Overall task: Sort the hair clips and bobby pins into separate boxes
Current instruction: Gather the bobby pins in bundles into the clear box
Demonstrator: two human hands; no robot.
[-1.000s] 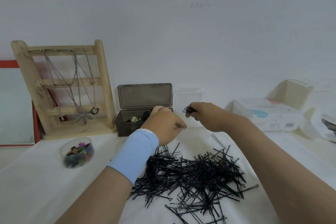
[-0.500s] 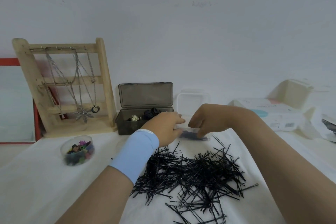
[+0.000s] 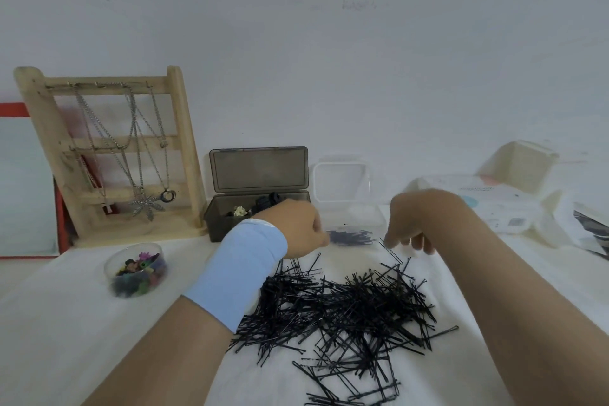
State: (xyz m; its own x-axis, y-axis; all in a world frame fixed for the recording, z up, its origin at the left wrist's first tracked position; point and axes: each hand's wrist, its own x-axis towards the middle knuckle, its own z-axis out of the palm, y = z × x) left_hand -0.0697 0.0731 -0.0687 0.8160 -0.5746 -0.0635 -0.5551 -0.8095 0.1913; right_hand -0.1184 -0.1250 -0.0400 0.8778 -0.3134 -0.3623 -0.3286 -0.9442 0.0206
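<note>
The bobby pins [image 3: 346, 306] lie heaped at lower centre, close to me for easy picking. Just beyond, my right hand [image 3: 412, 224] hangs with fingers apart, empty. My left hand [image 3: 293, 227] is beside the clear box [image 3: 356, 214], perhaps to steady it. Its fingers are hidden, so I cannot tell their state. The hair clips [image 3: 268, 201] sit in the grey box [image 3: 224, 224], mid-frame.
</note>
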